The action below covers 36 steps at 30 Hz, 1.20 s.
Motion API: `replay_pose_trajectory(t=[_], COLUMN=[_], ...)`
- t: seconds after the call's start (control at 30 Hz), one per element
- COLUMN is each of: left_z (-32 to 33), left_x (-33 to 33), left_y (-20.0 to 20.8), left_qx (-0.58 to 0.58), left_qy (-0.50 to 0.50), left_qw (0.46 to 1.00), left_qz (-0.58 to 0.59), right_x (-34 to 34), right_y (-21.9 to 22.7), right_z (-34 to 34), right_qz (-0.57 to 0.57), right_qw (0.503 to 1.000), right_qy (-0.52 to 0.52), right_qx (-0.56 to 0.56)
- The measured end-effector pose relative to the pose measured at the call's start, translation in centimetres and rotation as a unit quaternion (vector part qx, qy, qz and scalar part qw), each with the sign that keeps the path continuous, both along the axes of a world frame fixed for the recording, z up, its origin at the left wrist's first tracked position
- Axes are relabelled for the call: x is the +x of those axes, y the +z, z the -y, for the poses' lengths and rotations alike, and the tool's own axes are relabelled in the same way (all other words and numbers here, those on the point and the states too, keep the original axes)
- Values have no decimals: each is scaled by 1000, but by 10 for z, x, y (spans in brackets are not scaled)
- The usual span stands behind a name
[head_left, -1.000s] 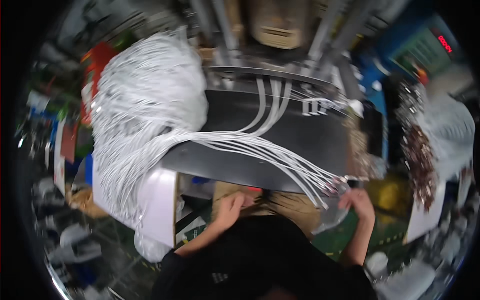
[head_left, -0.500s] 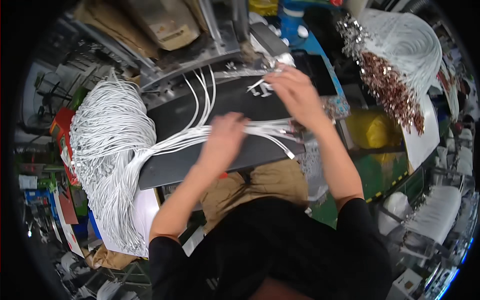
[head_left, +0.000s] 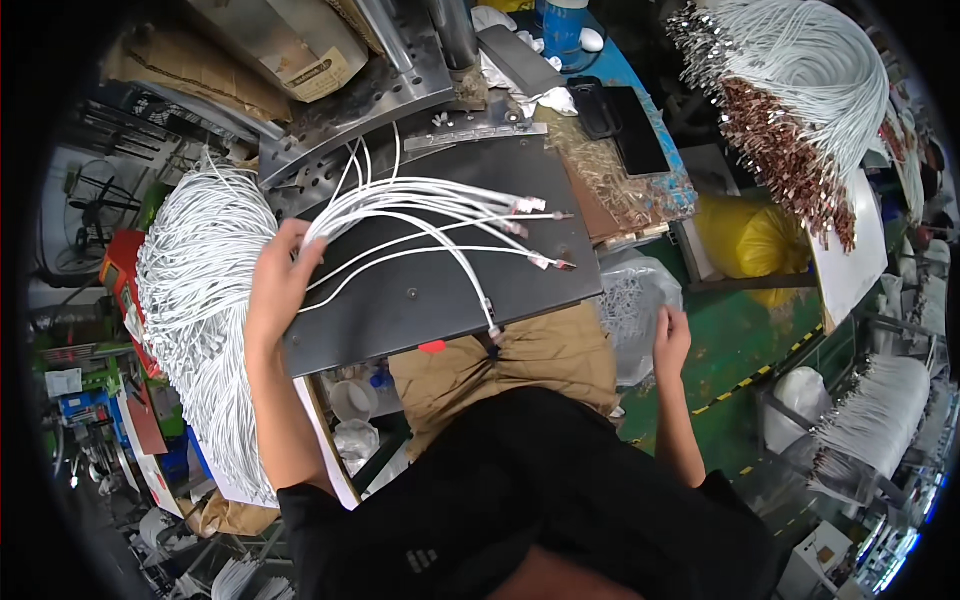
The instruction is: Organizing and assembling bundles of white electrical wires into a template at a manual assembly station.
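White cables fan across the black plate. The left hand touches them, thumb parted from fingers; whether it grips, I cannot tell. The right hand curls closed near the clear bag, any contents hidden.

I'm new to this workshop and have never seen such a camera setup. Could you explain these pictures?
There is no robot: a person works with two bare hands. Every picture comes from the left camera of a head-worn pair, looking down; its wide lens bends straight edges. White cables lie fanned across a dark worktop, with a larger cable pile to the left. The left hand is at the fanned bundle, apparently gripping it. The right hand is beside a clear plastic bag; whether it holds anything is unclear.
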State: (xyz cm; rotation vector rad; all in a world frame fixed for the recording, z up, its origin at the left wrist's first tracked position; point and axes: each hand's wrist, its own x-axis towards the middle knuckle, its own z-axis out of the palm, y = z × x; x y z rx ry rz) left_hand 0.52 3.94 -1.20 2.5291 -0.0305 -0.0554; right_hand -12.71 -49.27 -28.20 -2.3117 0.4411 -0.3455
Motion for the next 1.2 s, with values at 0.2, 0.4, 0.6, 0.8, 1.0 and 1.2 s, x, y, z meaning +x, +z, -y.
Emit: replay_pose_trajectory(t=[0.2,0.4,0.6,0.8,1.0,1.2], left_z=[112,54,17,43,88,111], left_x=[1,-9,-18,-11,-5,-31], left_y=[-13,-15,-50,-37,10,-12], left_qx=[52,-171,11,-47,32,-496], left_qy=[-153,-35,-87,123,-59,-111], left_qw=[987,984,990,990,995,764], left_qz=[14,28,110,57,78,-397], right_x=[113,179,193,198,184,175], right_y=[196,275,222,218,243,240], right_z=[-175,-211,-231,-224,-218,-210], right_qz=[204,140,233,167,120,212], right_qw=[901,818,767,838,788,744], right_qy=[372,463,536,431,574,579], right_qx=[-91,-310,-266,-291,-190,-258])
